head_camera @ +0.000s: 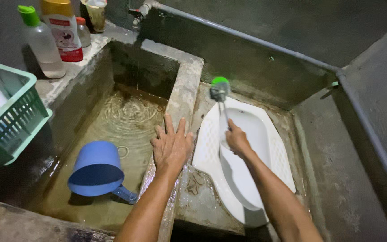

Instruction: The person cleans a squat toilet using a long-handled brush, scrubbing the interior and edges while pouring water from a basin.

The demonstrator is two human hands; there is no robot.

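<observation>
The toilet brush (221, 96) is held by its thin handle in the right hand (237, 141), whose fingers are closed around the lower end of the handle; the green and grey brush head is raised over the far end of the white squat toilet pan (211, 143), near the concrete back wall (256, 67). The left hand (171, 145) is laid flat, fingers spread, on the wet concrete ledge (182, 96) between the pan and the water basin (126, 121), and serves as a brace. For good scrubbing, the bristles are best brought down into firm contact with the bowl surface, and the handle kept gripped low enough for control. The ledge appears wet, so the bracing palm could slip; weight is best kept centred over it. A blue dipper (96, 169) floats in the basin just beside the left forearm. Bottles (52, 36) and a green basket (10, 121) stand well apart on the left.
</observation>
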